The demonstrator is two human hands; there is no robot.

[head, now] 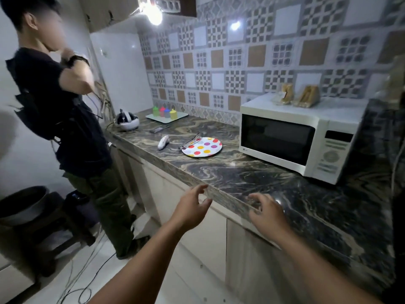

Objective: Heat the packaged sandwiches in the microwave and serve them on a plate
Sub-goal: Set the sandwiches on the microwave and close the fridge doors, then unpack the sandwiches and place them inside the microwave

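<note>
Two packaged sandwiches (295, 96) stand side by side on top of a white microwave (306, 137), whose door is closed. The microwave sits on the dark marbled counter (252, 178). To its left lies a polka-dot plate (203, 148) with metal tongs (190, 142) resting across its left rim. My left hand (192, 205) hovers at the counter's front edge, fingers spread and holding nothing. My right hand (267, 209) hovers just over the counter's front, fingers loosely bent, holding nothing.
Another person (65, 128) in dark clothes stands at the counter's left end. A white controller (163, 142), a headset (127, 120) and a tray with coloured bottles (165, 114) lie farther back. Cables trail on the floor beside a dark stool (43, 227).
</note>
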